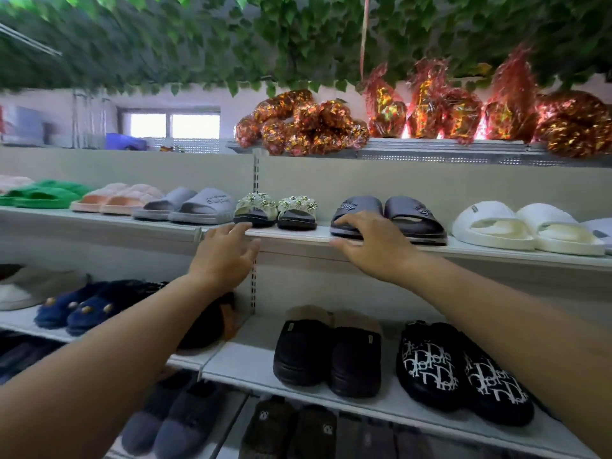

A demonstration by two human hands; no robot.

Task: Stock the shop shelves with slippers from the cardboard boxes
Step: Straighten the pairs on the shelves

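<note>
Both arms reach up to a white upper shelf (298,235) lined with slipper pairs. My right hand (371,246) rests with fingers spread on the toe of the left slide of a dark grey pair (414,213). My left hand (228,253) hovers open at the shelf edge, just below and left of a flower-decorated pair (276,210), holding nothing. Light grey slides (192,205), peach ones (116,198), green ones (43,193) and white ones (526,226) fill the same shelf.
The lower shelf (251,359) carries black clogs (328,352), black-and-white patterned slippers (463,366) and navy fuzzy ones (82,306). Further shelves below hold dark slippers. Red foil-wrapped bundles (430,117) sit on top under hanging green leaves. No cardboard box is in view.
</note>
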